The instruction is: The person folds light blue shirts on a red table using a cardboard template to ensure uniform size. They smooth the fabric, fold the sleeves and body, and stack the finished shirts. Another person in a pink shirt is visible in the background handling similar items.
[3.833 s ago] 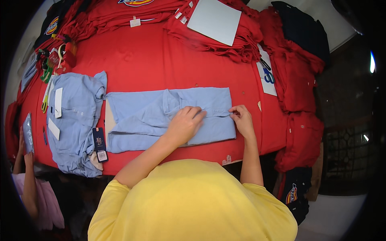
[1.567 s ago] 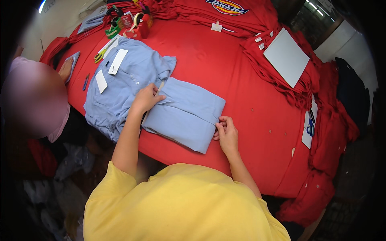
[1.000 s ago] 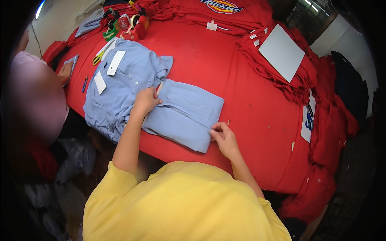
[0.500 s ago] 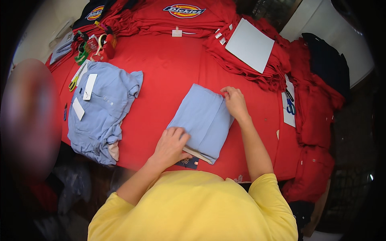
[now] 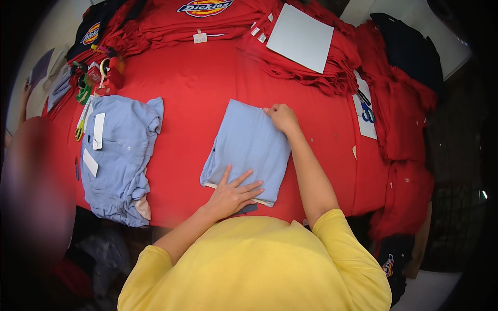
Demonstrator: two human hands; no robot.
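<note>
A light blue garment (image 5: 246, 147), folded into a flat rectangle, lies on the red-covered table in front of me. My left hand (image 5: 236, 195) rests with spread fingers on its near left part. At its far right corner my right hand (image 5: 282, 118) pinches the fabric edge between curled fingers. A dark blue hang tag (image 5: 246, 209) sticks out from under the near edge, partly covered by my left hand. To the left lies a looser pile of light blue clothing (image 5: 122, 171) with white tags (image 5: 98, 131) on top.
Red garments (image 5: 207, 26) are stacked along the far side, and a white sheet (image 5: 302, 37) lies on the far right stack. Blue-handled scissors (image 5: 367, 113) rest at the right. Tape dispensers (image 5: 106, 75) and yellow-handled scissors (image 5: 79, 132) sit at the far left.
My left hand has moved from the garment's left edge onto its near part, fingers now spread. My right fingers have closed on the far corner. The folded garment lies flatter; the view has shifted.
</note>
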